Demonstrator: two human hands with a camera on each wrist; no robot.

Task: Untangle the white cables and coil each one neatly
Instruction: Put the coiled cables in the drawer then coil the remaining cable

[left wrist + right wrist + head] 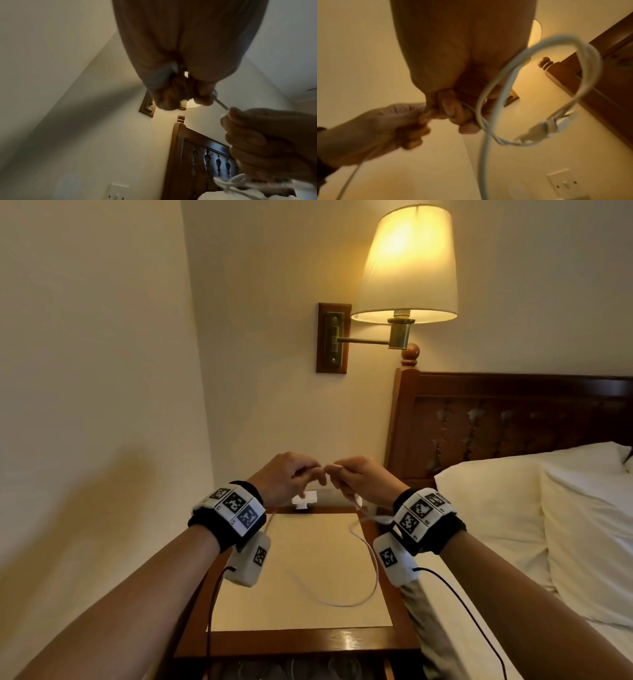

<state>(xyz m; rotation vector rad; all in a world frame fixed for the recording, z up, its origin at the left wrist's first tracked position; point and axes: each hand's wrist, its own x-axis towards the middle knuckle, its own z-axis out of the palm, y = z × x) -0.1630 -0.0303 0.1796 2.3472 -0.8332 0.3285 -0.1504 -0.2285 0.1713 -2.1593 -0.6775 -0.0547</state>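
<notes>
Two hands [287, 475], one lamp [407, 268], one pillow [589, 529]

head downward; wrists upward, close

The thin white cable [371, 563] vanishes inside the curled right hand [359, 479] and left hand [287, 477], so its grip points stay hidden. Its white connector plug [544, 129] is blurred. The wooden bedside table [301, 642] is cut off below.
</notes>
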